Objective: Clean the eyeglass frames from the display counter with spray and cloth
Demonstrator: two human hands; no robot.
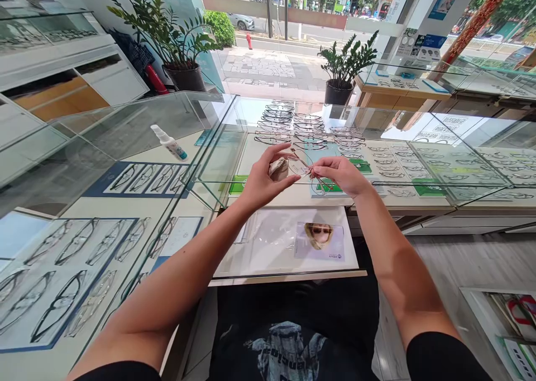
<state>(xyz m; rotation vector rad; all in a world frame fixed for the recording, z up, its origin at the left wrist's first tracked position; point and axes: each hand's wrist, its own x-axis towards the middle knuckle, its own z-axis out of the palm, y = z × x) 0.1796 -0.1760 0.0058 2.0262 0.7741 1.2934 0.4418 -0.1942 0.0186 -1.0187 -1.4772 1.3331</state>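
Observation:
Thin-framed glasses (299,167) are held up over the glass counter, in front of my chest. The fingers of my right hand (340,174) pinch them on the right side. My left hand (264,181) is on the other side, curled around a crumpled pale cloth (278,169), its thumb and forefinger spread apart near the lens. Below both hands, a pulled-out white drawer (268,241) holds a card (320,240) with a picture of a face in sunglasses.
Rows of glasses (310,125) lie inside the glass case. A white spray bottle (168,142) stands on the left counter, above trays of glasses (62,275). Potted plants (186,76) are beyond the counter, by the window.

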